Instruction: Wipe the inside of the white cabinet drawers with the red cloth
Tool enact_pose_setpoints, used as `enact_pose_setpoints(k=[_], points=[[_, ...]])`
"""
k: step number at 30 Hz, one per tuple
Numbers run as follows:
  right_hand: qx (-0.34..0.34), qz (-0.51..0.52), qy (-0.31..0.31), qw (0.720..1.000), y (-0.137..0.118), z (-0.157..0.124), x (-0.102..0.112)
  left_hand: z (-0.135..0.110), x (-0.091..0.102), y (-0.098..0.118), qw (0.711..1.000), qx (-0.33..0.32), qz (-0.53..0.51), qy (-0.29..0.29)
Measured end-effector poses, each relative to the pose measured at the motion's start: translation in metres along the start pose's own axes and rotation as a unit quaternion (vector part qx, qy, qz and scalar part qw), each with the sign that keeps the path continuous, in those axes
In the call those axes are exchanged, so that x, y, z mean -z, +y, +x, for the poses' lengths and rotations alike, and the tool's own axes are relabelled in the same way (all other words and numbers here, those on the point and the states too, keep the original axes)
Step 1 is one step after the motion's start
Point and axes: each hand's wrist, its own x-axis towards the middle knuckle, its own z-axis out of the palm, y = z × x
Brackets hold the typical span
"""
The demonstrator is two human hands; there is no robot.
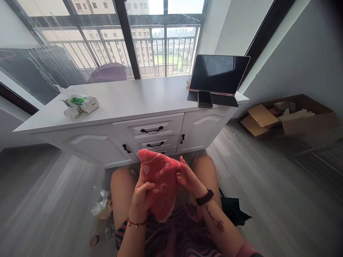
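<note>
A red towel [162,185] with paler patches hangs between my two hands, above my lap. On its left side my left hand [143,194] grips the cloth, thumb across the front and fingers hidden behind. My right hand [187,176] pinches the towel's upper right corner between thumb and fingers. The towel's upper left corner points up, and its lower end droops toward the striped clothing [171,235] on my lap.
Ahead stands a white cabinet [150,98] with black handles. On top are a tissue pack [80,104], a tablet [218,73] and a phone [205,99]. An open cardboard box [308,123] sits at right. Crumpled plastic [103,203] and a small round lid [94,241] lie on the floor at left.
</note>
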Motion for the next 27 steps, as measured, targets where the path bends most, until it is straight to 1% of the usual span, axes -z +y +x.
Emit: enact_pose_setpoints(k=[2,3,4,7,9,12,14,16,19,21,23,24,25,27], points=[[-0.058,0.061,-0.105,0.991,0.004,-0.005,-0.002,0.001,0.002,0.000,1.000,0.001,-0.003,0.005],[-0.073,0.084,-0.137,0.984,0.003,-0.006,-0.004,0.001,0.002,0.001,1.000,0.000,-0.009,0.010],[-0.068,0.091,-0.146,0.983,0.002,-0.007,-0.005,0.001,0.003,0.001,1.000,-0.003,-0.016,0.018],[-0.052,0.064,-0.137,0.987,-0.004,-0.007,-0.006,0.000,0.003,0.003,0.998,-0.007,-0.041,0.038],[-0.044,0.047,-0.132,0.989,-0.007,-0.007,-0.006,-0.002,0.003,0.006,0.998,-0.002,-0.053,0.035],[0.020,0.039,-0.095,0.995,-0.010,-0.009,-0.008,-0.004,0.003,0.009,0.999,0.002,-0.053,0.007],[0.077,0.031,-0.051,0.995,-0.012,-0.012,-0.011,-0.002,0.002,0.009,0.999,0.002,-0.033,-0.014],[0.116,0.001,-0.006,0.993,-0.017,-0.015,-0.014,0.002,0.002,0.009,1.000,-0.004,0.005,-0.024],[0.163,-0.097,0.076,0.979,-0.027,-0.018,-0.017,0.012,0.004,0.009,0.997,-0.035,0.069,-0.024],[0.190,-0.180,0.123,0.957,-0.034,-0.018,-0.016,0.021,0.007,0.009,0.991,-0.055,0.114,-0.045],[0.211,-0.258,0.135,0.933,-0.040,-0.015,-0.012,0.030,0.011,0.009,0.976,-0.072,0.191,-0.080],[0.215,-0.287,0.122,0.925,-0.041,-0.013,-0.010,0.035,0.013,0.009,0.960,-0.085,0.249,-0.092],[0.213,-0.309,0.099,0.921,-0.042,-0.010,-0.007,0.039,0.015,0.009,0.939,-0.103,0.315,-0.094],[0.201,-0.343,0.046,0.917,-0.041,-0.004,-0.001,0.046,0.016,0.011,0.880,-0.153,0.446,-0.068]])
